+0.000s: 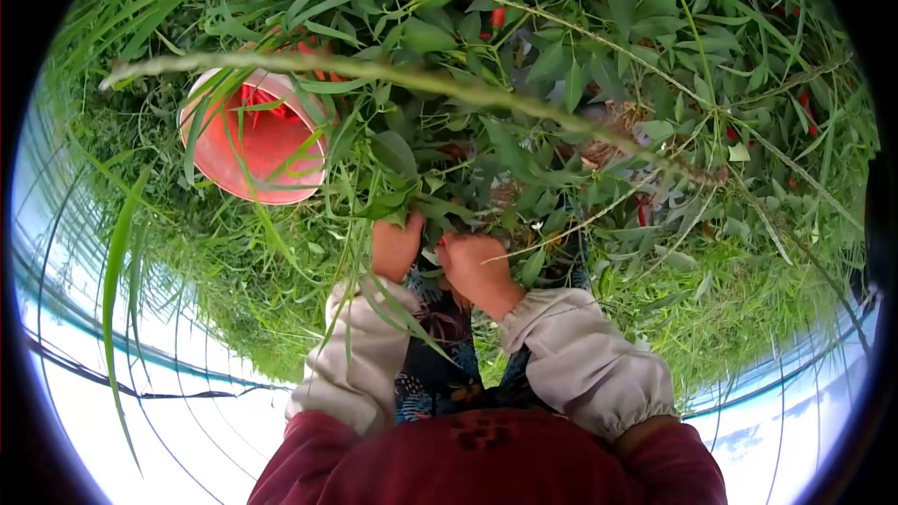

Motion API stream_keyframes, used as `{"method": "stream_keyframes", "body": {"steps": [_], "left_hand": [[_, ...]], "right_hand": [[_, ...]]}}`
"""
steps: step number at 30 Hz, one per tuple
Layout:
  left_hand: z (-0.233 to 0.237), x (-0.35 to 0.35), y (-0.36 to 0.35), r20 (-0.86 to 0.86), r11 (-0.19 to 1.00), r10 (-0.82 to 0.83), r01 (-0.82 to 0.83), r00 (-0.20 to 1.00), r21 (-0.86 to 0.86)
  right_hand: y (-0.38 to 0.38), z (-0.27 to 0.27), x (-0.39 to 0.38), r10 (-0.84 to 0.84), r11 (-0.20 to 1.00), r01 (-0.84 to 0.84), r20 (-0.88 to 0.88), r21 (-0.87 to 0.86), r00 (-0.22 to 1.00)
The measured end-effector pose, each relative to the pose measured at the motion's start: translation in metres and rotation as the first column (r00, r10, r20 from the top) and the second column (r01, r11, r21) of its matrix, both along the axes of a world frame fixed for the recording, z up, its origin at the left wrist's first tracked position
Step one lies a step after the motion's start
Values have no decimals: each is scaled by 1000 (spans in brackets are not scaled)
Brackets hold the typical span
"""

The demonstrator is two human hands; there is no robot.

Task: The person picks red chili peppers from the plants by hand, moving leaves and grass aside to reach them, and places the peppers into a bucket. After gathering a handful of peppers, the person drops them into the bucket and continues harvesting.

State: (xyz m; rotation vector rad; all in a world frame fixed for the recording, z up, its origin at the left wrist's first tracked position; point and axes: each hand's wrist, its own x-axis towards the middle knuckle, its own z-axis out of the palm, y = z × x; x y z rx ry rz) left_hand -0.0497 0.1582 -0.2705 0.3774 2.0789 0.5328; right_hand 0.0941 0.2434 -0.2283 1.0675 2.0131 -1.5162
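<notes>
My left hand (398, 245) reaches into the leaves of a pepper plant (393, 154) low in front of my body. Its fingers are curled in and partly covered by foliage, so what they hold is hidden. Close beside it, my right hand (475, 266) is closed, the back of the hand facing up. A small bit of red shows at its fingertips, which looks like a chili pepper (441, 243) mostly covered by the fingers. Ripe red chilies (499, 16) hang among the leaves farther ahead.
A pinkish-red bucket (313, 178) lies tilted in the grass on the left, with red chilies (257, 103) inside. Long grass stalks (421, 86) cross the view above my hands. More red chilies (808, 114) show at the far right.
</notes>
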Motion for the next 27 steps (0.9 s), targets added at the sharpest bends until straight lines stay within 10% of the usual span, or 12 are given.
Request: {"method": "stream_keyframes", "body": {"steps": [3,7,8,10,14,21,27], "left_hand": [[59,-3,76,-300,873,-395,456,868,170],[41,-13,153,-20,807,-417,380,909,451],[11,-25,156,13,803,-476,429,879,413],[-53,-57,138,-188,540,-804,825,564,167],[-61,-84,91,-14,267,-961,911,277,-313],[-29,-61,27,-254,385,-913,884,320,-267],[-2,-10,-1,-257,682,-727,712,637,-165]], "right_hand": [[-4,-7,8,-172,985,172,-74,-1,982],[-9,-3,7,-250,968,248,-45,-45,967],[0,2,5,-277,959,272,-59,-78,959],[-22,-12,8,-668,475,635,220,-609,711],[-3,-7,19,-740,236,675,321,-700,591],[4,15,39,-600,426,570,252,-702,759],[38,58,49,-509,501,583,326,-640,796]]}}
